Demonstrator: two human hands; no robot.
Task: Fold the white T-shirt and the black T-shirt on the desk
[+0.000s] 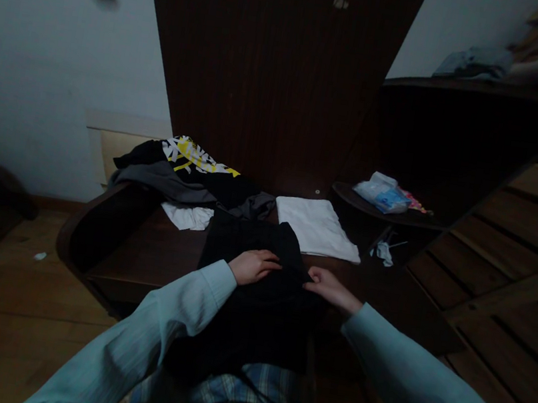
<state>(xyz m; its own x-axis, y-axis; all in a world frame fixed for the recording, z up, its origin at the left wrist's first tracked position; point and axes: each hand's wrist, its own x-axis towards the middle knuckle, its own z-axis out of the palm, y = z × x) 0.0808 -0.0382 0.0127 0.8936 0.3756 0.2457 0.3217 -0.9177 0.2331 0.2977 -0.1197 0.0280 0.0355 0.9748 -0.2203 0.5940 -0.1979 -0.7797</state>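
A black garment (251,320) stretches from the dark wooden bench towards my body, its near end hanging over plaid cloth at my lap. My left hand (254,266) lies on top of it with the fingers extended and close together. At the garment's right edge, my right hand (331,289) is closed in a pinch on the black fabric. Just beyond, a folded white cloth (315,227) rests flat on the bench. The exact kind of black garment cannot be made out in the dim light.
Dark clothes with a yellow and white print (195,157) are heaped at the bench's back left, beside a small white cloth (188,217). A corner shelf (345,198) on the right carries a plastic packet (382,193). Wooden slats (517,265) stand at the right.
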